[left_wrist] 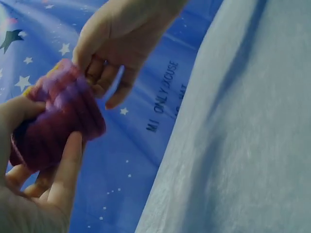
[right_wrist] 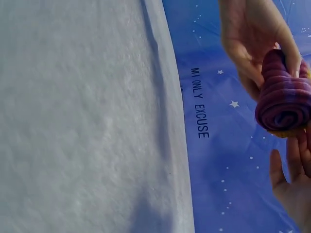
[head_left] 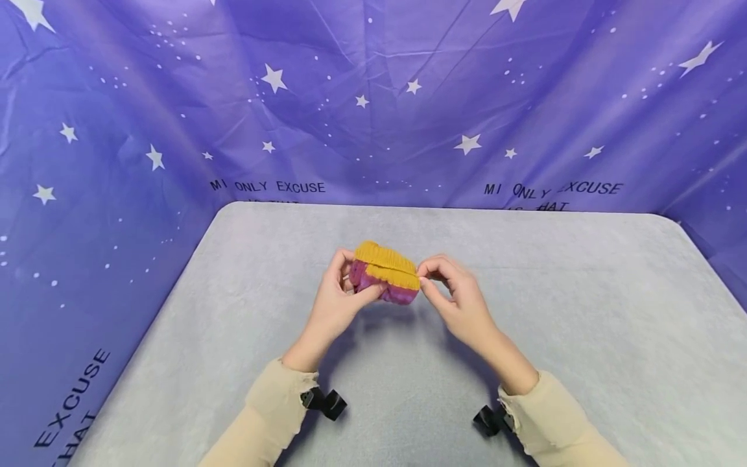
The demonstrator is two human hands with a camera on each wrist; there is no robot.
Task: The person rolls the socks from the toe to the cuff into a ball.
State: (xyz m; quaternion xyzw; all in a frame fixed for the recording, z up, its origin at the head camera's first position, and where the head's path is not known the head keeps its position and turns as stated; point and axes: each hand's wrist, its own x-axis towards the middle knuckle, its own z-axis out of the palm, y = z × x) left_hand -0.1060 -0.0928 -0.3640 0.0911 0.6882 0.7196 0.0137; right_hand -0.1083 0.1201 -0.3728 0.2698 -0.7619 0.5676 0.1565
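Note:
A rolled-up knit sock (head_left: 387,274), purple-striped with a mustard yellow ribbed cuff, is held above the table between both hands. My left hand (head_left: 335,301) grips its left end, the thumb lying across the near side and the fingers behind. At the right end, the thumb and forefinger of my right hand (head_left: 461,298) pinch the edge of the yellow cuff. The right wrist view shows the spiral end of the rolled sock (right_wrist: 282,104) beside the right hand's fingers. In the left wrist view, the purple side of the roll faces the camera.
A pale grey cloth covers the table (head_left: 583,292), whose far edge meets a purple-blue curtain (head_left: 379,117) with white stars and black lettering. Black wrist mounts (head_left: 334,405) sit at both cream sleeves (head_left: 265,408).

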